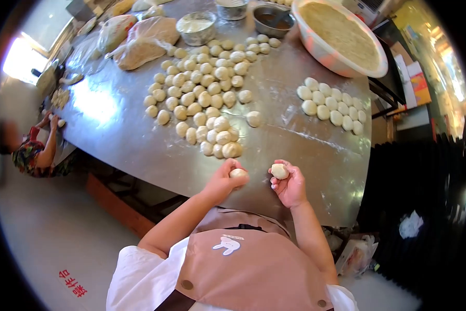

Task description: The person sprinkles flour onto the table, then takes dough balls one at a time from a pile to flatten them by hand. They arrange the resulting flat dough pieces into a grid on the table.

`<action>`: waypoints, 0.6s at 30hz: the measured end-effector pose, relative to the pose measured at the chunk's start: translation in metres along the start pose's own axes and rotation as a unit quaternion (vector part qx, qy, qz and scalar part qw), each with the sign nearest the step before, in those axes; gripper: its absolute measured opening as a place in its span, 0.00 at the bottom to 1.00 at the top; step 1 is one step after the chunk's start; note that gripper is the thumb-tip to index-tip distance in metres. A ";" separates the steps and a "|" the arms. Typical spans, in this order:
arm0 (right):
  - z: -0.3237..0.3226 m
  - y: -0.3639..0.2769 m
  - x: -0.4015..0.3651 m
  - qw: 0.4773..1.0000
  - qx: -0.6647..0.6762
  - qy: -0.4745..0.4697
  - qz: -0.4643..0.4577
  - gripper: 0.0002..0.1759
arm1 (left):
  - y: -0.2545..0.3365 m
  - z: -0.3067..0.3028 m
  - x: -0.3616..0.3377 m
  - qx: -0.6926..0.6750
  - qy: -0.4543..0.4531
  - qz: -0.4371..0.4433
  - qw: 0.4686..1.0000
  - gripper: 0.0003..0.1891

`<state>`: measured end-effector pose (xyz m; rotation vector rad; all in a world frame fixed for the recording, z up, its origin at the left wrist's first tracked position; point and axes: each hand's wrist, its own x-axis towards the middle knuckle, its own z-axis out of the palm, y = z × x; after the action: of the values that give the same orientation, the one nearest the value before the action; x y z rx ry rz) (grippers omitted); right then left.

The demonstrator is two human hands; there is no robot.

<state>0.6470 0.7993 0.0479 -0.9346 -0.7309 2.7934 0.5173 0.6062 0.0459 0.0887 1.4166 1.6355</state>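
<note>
My left hand [223,179] is closed around a dough ball [238,173], just over the front edge of the metal table. In my right hand [291,185] sits another dough ball [279,171], held between thumb and fingers with the palm turned up. Beyond my left hand lies a large cluster of round pale dough balls [204,98], some of the nearest ones piled together. One single dough ball [253,118] rests apart on the cluster's right side. Farther right, flatter smooth dough pieces [336,106] stand close together in rows.
A big white basin [375,67] of dough or filling is at the back right. A dark-filled metal bowl [273,32], a floury bowl [195,36] and a plastic bag [147,44] line the back of the metal table [295,150]. Another person [33,150] works at the left end.
</note>
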 end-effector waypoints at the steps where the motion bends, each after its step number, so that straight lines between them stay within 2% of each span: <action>1: -0.008 -0.006 -0.005 0.999 -0.040 0.033 -0.011 0.16 | 0.000 0.011 0.010 -0.088 -0.053 -0.034 0.994 0.13; 3: -0.026 -0.015 -0.013 0.988 -0.115 0.099 -0.028 0.14 | 0.002 0.032 0.029 -0.050 -0.077 -0.085 0.992 0.12; 4: -0.030 -0.020 -0.018 0.956 -0.242 0.148 -0.070 0.14 | 0.004 0.044 0.037 -0.029 -0.089 -0.110 0.990 0.11; 5: -0.033 -0.025 -0.023 0.904 -0.364 0.197 -0.108 0.14 | 0.003 0.063 0.045 0.067 -0.027 -0.096 0.993 0.12; 6: -0.037 -0.030 -0.028 0.832 -0.478 0.243 -0.142 0.14 | -0.001 0.075 0.051 0.167 -0.019 -0.002 0.986 0.13; 7: -0.048 -0.032 -0.026 0.630 -0.632 0.223 -0.392 0.09 | -0.005 0.084 0.058 0.263 -0.011 0.096 0.960 0.13; 8: -0.058 -0.034 -0.029 0.587 -0.656 0.245 -0.406 0.09 | -0.007 0.091 0.064 0.352 -0.001 0.195 0.915 0.13; 9: -0.068 -0.036 -0.031 0.542 -0.679 0.266 -0.418 0.08 | -0.008 0.096 0.070 0.441 0.012 0.289 0.850 0.12; 10: -0.068 -0.039 -0.035 0.497 -0.699 0.286 -0.427 0.08 | -0.014 0.097 0.078 0.501 -0.005 0.313 0.807 0.11; 12: -0.072 -0.033 -0.036 0.471 -0.748 0.315 -0.345 0.06 | -0.036 0.093 0.098 0.610 -0.036 0.357 0.706 0.10; 13: -0.075 -0.029 -0.036 0.458 -0.769 0.329 -0.301 0.06 | -0.037 0.093 0.098 0.634 -0.038 0.377 0.674 0.09; 15: -0.086 -0.020 -0.030 0.446 -0.767 0.329 -0.323 0.07 | -0.039 0.092 0.099 0.677 -0.038 0.415 0.606 0.09; 17: -0.096 -0.013 -0.022 0.430 -0.758 0.328 -0.365 0.08 | -0.057 0.086 0.110 0.697 -0.043 0.423 0.577 0.09; 18: -0.099 -0.010 -0.021 0.436 -0.761 0.332 -0.347 0.08 | -0.066 0.081 0.116 0.706 -0.046 0.428 0.562 0.09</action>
<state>0.7218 0.8434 -0.0043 -1.1152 -2.5123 0.2727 0.5395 0.7363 -0.0373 2.0050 2.4159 0.5292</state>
